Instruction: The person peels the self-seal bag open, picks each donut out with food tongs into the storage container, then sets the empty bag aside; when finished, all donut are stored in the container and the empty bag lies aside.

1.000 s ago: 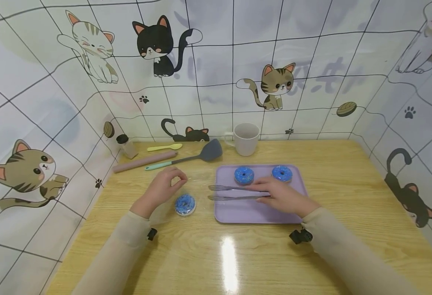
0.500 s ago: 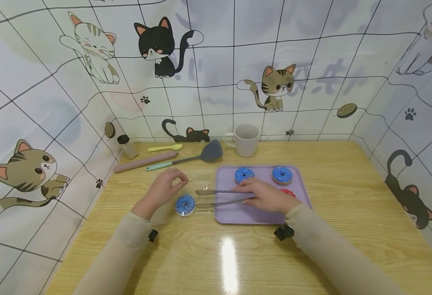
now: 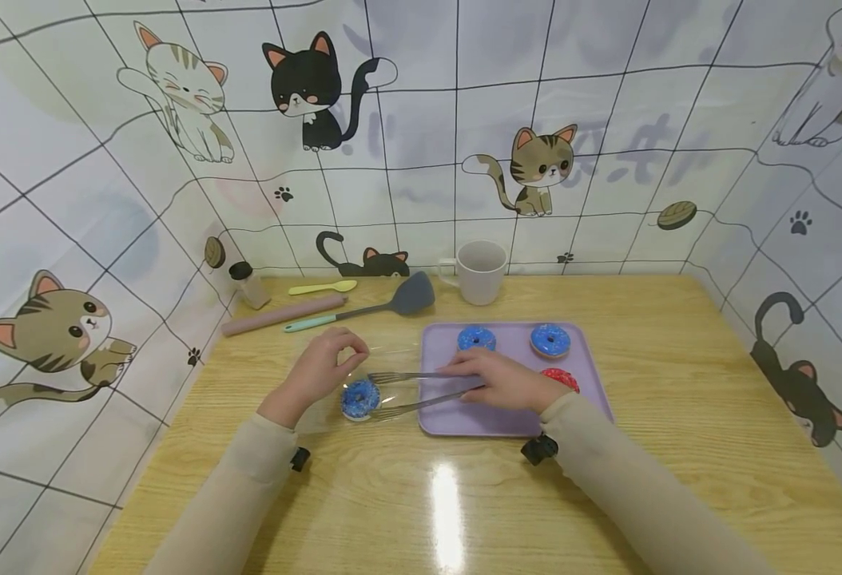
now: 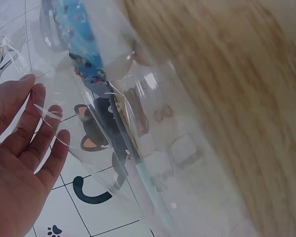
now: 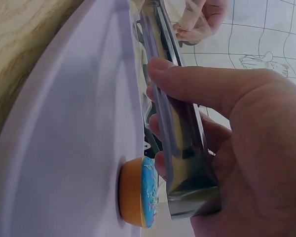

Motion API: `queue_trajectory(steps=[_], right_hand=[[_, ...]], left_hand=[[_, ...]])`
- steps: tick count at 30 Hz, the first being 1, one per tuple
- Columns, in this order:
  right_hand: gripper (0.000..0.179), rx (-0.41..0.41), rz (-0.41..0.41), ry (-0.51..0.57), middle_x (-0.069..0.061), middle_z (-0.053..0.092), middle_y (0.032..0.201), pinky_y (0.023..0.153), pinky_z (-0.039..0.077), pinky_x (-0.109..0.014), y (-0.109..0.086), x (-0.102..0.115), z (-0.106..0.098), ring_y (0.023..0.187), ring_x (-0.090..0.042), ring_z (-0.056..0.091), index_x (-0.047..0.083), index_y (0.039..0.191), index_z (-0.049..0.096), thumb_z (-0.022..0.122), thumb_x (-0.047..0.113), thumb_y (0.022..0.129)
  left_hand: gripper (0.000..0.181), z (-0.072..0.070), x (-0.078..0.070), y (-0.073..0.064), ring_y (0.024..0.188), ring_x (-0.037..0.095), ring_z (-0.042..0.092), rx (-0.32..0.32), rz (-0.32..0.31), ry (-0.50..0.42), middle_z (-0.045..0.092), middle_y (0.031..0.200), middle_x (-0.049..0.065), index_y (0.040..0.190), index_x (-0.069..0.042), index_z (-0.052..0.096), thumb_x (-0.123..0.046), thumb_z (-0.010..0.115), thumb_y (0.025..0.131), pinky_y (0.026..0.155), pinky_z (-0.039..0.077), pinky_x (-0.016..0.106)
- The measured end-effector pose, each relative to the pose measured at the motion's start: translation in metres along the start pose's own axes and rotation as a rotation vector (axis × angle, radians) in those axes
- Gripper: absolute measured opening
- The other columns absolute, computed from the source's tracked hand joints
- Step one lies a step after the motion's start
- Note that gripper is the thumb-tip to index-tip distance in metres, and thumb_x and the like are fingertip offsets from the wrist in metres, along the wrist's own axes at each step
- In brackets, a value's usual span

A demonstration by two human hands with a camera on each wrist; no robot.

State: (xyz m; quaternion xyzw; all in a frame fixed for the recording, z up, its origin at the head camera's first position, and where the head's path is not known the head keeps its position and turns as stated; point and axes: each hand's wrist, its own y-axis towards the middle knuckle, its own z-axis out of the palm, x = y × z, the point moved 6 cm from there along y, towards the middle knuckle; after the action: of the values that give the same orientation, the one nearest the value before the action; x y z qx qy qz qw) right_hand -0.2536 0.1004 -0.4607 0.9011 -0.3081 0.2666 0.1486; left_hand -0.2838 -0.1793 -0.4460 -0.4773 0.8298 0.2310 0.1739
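My left hand [image 3: 313, 375] pinches the edge of a clear plastic bag [image 4: 187, 197] between thumb and forefinger. A blue frosted donut [image 3: 359, 400] with sprinkles lies within the bag on the table. With my right hand [image 3: 505, 382] I hold metal tongs [image 3: 415, 375] just over the purple tray [image 3: 444, 418]. The spread tong ends reach left to the donut, one at its upper right, the other at its lower right; whether they touch it I cannot tell. On the tray sit two blue donuts [image 3: 476, 338] and a red donut [image 3: 560, 378], partly hidden by my right hand.
Along the back stand a white mug [image 3: 482, 272] and a black-lidded shaker [image 3: 249, 285]. Between them lie a yellow spoon [image 3: 323, 287], a pinkish rolling pin [image 3: 284, 315] and a dark spatula [image 3: 412, 295]. Cat-patterned walls enclose the wooden table [image 3: 363, 503].
My right hand has carried the tongs leftward from above the tray, and their ends are now at the bagged donut. The red donut has come into view. My left hand stays in place.
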Motion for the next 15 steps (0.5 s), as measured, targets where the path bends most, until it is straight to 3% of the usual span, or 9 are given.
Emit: queue_trajectory(steps=[15], right_hand=[[0.051,0.011,0.052,0.023,-0.002,0.063,0.137,0.109,0.050,-0.046,-0.0033,-0.0034,0.0073,0.128,-0.021,0.056,0.021,0.143,0.064,0.077,0.014,0.094]], left_hand=[[0.010,0.0016,-0.0006,-0.0002,0.109,0.027,0.066,0.001,-0.004,0.008,0.072,0.105,0.002,0.102,-0.012,0.076,-0.020,0.071,0.100,0.099,0.053,0.051]])
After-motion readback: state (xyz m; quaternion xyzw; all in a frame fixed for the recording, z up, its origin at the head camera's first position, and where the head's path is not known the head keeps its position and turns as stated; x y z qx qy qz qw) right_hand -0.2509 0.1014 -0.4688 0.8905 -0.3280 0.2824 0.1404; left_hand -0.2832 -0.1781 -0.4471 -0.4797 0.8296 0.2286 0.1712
